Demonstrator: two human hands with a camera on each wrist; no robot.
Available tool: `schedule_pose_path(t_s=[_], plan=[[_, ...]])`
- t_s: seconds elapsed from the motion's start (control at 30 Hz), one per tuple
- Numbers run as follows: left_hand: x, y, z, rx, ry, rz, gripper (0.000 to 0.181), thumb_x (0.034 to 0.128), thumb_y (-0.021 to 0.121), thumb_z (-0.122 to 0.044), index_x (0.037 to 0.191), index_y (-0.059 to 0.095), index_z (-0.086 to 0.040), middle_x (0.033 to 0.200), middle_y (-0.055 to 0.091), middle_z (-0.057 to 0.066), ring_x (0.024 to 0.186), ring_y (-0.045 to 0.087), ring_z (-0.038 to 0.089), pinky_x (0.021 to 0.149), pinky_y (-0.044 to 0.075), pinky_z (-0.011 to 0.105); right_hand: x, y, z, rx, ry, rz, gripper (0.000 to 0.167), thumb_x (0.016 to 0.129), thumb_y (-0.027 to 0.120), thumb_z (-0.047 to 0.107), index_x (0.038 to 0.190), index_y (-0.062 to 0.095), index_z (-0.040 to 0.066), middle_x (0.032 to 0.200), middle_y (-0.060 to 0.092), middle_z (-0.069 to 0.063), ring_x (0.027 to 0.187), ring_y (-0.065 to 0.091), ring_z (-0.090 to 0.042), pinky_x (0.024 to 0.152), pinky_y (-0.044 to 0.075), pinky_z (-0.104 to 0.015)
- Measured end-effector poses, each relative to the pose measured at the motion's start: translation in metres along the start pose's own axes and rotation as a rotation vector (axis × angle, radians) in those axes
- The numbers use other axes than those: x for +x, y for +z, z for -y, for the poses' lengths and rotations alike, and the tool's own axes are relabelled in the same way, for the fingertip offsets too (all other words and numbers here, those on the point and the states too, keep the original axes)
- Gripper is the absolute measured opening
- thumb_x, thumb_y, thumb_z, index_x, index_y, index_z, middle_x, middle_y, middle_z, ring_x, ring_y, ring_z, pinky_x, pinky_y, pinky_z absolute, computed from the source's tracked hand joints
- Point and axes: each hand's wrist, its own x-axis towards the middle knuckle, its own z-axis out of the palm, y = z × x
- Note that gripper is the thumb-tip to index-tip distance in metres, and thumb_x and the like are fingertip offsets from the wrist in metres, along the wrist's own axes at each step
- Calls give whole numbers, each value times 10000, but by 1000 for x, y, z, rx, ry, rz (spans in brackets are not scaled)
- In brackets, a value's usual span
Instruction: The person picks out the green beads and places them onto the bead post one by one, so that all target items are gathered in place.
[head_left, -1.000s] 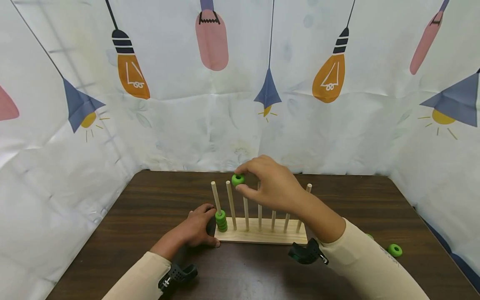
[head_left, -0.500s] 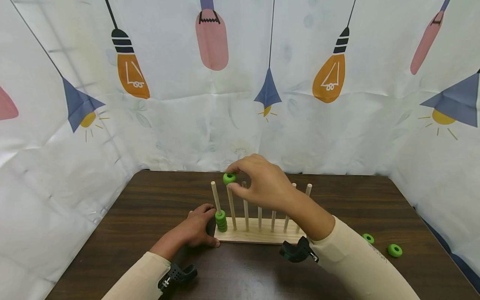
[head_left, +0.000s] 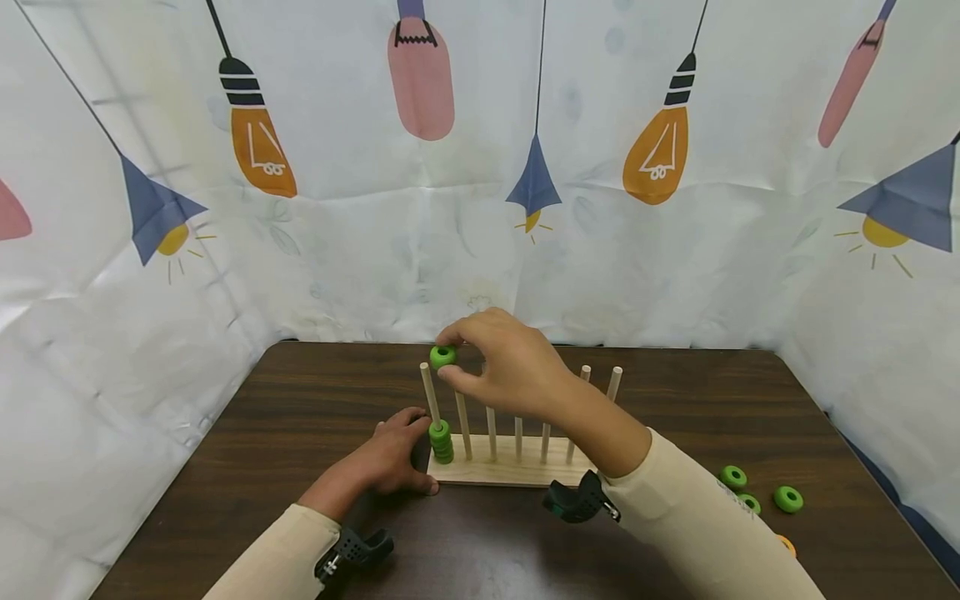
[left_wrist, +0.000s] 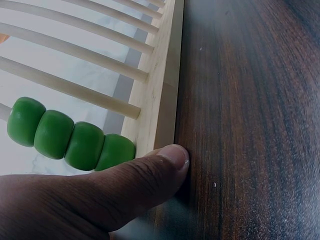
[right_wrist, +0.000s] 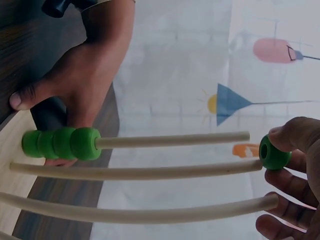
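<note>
In the head view a wooden peg stand (head_left: 510, 472) has a row of upright pegs. Several green beads (head_left: 441, 442) are stacked on its leftmost peg. The left hand (head_left: 390, 454) grips the stand's left end, its thumb (left_wrist: 155, 175) against the base's front edge in the left wrist view. The right hand (head_left: 513, 367) pinches another green bead (head_left: 442, 357) between thumb and finger. That bead is level with the peg tops, just right of the leftmost peg's tip. In the right wrist view its hole (right_wrist: 265, 150) faces the pegs, close to the tip of the second peg (right_wrist: 200, 171).
Loose green beads (head_left: 732, 477) lie on the dark wood table (head_left: 345, 375) at the right, some partly behind the right sleeve (head_left: 697, 517). An orange piece (head_left: 787, 545) peeks out there. A printed white cloth (head_left: 360, 250) hangs behind the table.
The right hand has carried the pinched bead leftward along the peg tops, from near the third peg to beside the leftmost. More loose beads now show by the sleeve. The left hand stays put.
</note>
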Motion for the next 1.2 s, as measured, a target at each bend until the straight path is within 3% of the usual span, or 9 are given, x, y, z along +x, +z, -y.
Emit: schedule_pose_path(t_s=[0.6,1.2], plan=[[0,0,1,15,-12,15,962,694,965,-369,1463,504,-22,1537,365,245,1415,339,482,1090,275,701,12,9,10,1,24,71,244,953,749,317,1176,705,229,1087,663,134,1079,579,-81,744,512,-282],[1,1,2,6,-4,10,945,689,969,-350,1461,515,-48,1529,377,234,1408,351,478,1092,254,717,11,9,12,-82,63,108,300,957,725,385,1222,699,249,1179,667,120,1152,560,-88,734,515,-293]])
